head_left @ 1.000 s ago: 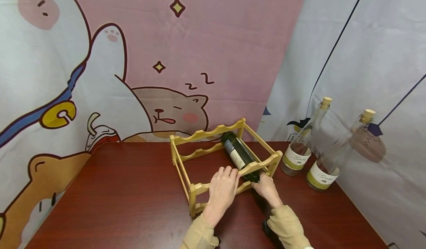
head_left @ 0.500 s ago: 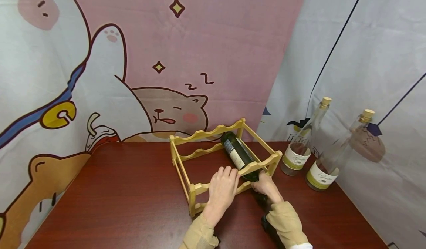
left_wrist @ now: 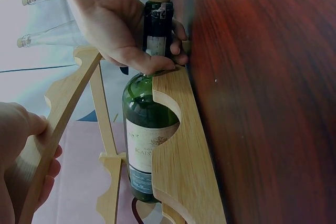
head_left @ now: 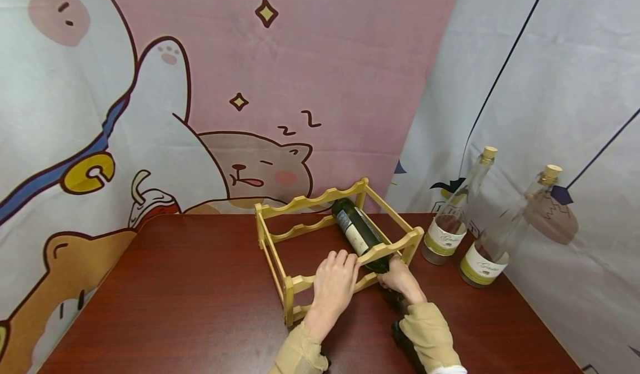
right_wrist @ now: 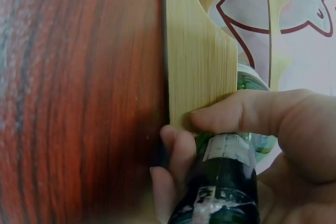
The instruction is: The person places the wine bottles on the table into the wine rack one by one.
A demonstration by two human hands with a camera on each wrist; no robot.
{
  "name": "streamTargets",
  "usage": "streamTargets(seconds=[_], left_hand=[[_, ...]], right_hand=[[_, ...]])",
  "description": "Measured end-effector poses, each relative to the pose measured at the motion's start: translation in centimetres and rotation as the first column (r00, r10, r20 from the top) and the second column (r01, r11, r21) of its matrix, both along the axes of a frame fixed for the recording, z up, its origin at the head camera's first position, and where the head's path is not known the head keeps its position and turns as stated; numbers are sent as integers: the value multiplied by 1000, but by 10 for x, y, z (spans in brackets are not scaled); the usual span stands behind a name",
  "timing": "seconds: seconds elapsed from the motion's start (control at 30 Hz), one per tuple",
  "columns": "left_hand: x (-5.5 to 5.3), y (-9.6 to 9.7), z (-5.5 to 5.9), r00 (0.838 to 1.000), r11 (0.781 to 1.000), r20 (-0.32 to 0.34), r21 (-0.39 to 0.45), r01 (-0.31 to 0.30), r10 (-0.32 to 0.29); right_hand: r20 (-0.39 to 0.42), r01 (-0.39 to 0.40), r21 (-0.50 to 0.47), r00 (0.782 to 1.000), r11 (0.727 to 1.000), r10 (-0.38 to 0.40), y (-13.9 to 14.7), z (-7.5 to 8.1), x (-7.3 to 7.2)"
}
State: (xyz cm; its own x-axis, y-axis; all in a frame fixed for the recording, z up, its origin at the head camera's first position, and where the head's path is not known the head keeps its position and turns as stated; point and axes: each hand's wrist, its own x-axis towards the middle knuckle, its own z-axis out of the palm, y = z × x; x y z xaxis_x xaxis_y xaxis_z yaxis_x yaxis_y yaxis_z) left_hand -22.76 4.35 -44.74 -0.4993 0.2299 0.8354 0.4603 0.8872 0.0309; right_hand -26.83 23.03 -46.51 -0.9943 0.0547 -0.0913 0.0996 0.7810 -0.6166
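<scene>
A pale wooden wine rack (head_left: 287, 288) stands on the table. Inside its lower tier lies a dark green wine bottle (head_left: 357, 238), its base toward the wall and its corked neck (left_wrist: 158, 27) poking out at the front. My left hand (head_left: 334, 282) grips the rack's upper front rail (left_wrist: 68, 98), fingers over one side and thumb on the other. Low at the front right, my right hand (head_left: 401, 281) holds the bottle's neck; its thumb (right_wrist: 231, 111) touches the scalloped lower rail (right_wrist: 202, 61). The head view hides most of the neck behind that hand and sleeve.
Two clear corked bottles with white and yellow-green labels, one nearer the rack (head_left: 445, 235) and one farther right (head_left: 484, 263), stand upright on the reddish-brown table (head_left: 190, 302). A cartoon-print cloth (head_left: 340, 74) hangs behind the table.
My right wrist and sleeve have shifted slightly up and to the left, with the bottle barely moving. My left hand and the rack stay where they were.
</scene>
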Motion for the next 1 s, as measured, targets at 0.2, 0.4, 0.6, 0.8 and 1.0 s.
streamTargets(seconds=[0.2,0.4,0.6,0.8,1.0], left_hand=[[0,1,-1,1000,1000,-4,-5,-4,4],[0,1,-1,1000,1000,-13,-5,-5,5],[0,1,-1,1000,1000,-5,-7,-9,9],[0,1,1,1000,1000,-12,-11,-15,15],[-1,1,0,1000,1000,-18,-6,-12,12]], right_hand=[[-17,-13,39,1000,999,14,0,3,4],[-36,-8,146,999,989,14,2,6,8],[20,21,185,999,983,-25,4,15,12],[59,14,197,998,980,-26,7,20,15],[42,-3,203,999,979,-6,11,19,17]])
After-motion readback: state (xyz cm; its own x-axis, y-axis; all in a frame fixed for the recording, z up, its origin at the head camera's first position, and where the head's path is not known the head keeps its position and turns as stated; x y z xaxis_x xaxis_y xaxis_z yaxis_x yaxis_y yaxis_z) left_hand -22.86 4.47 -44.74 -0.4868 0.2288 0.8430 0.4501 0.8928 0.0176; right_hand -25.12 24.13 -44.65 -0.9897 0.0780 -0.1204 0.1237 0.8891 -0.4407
